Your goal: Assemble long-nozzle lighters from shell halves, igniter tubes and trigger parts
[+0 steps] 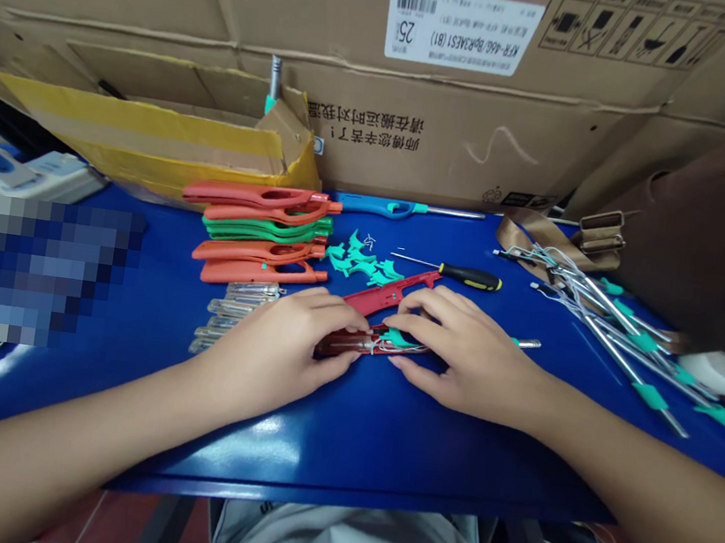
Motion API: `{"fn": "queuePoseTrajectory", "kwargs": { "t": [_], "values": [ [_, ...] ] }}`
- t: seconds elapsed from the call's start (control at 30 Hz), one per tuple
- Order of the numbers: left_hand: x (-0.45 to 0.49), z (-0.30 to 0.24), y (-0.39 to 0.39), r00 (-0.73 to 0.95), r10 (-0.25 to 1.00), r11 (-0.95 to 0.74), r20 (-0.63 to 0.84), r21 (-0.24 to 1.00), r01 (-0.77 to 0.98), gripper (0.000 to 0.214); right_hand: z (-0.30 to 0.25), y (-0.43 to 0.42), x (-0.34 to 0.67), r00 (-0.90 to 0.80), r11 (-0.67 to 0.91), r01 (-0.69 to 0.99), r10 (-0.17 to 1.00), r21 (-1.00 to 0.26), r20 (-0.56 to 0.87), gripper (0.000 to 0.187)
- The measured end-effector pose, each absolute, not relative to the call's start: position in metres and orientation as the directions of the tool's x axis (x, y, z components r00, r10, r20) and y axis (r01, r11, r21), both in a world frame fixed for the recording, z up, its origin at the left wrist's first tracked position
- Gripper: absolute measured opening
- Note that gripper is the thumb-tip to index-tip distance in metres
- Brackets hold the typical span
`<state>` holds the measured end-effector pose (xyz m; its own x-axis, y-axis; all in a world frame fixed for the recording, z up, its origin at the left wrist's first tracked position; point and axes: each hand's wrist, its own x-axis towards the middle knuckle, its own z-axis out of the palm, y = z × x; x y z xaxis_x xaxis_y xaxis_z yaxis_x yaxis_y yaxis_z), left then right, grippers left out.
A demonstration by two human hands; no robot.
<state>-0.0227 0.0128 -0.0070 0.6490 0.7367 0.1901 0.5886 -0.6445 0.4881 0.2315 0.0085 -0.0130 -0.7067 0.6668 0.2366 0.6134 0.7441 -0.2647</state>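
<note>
Between both hands lies an opened red lighter shell (362, 345), with a clear fuel tank, thin wires and a teal trigger (395, 338) inside it. My left hand (301, 335) grips the shell's left end between thumb and fingers. My right hand (459, 351) closes thumb and fingers around its right part, by the trigger. A metal lighter tube (528, 343) pokes out beyond the right hand. Just behind the hands rests the other red shell half (389, 296). Several clear fuel tanks (222, 322) lie left of my left hand, partly covered by it.
Orange, red and green lighter shells (262, 225) are stacked behind. Nearby are teal triggers (364, 263), a screwdriver (472, 277) and a blue lighter (377, 208). Metal tubes with wires (628, 329) lie right. A yellow-taped carton (154, 133) and power strip (26, 187) stand left.
</note>
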Motion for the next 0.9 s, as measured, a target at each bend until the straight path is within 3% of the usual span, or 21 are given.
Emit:
{"fn": "queuePoseTrajectory", "kwargs": {
  "t": [0.13,0.43,0.6,0.9],
  "values": [
    [-0.0238,-0.0063,0.0146,0.654,0.728,-0.657,0.204,0.479,0.582,0.017,-0.0102,0.0086,0.233,-0.723,0.764,0.589,0.644,-0.262,0.251,0.028],
    [-0.0285,-0.004,0.0209,0.701,0.667,-0.73,0.254,0.411,0.546,0.013,-0.0074,0.0024,0.2317,-0.84,0.855,0.511,0.519,-0.09,0.157,0.04],
    [-0.0281,-0.0057,0.0207,0.699,0.678,-0.719,0.226,0.398,0.569,0.014,-0.0071,0.0021,0.2308,-0.846,0.848,0.524,0.529,-0.072,0.065,0.048],
    [-0.0289,-0.006,0.0199,0.699,0.686,-0.712,0.203,0.384,0.587,0.015,-0.0061,0.0006,0.2312,-0.841,0.842,0.535,0.539,-0.075,0.049,0.051]
  ]
}}
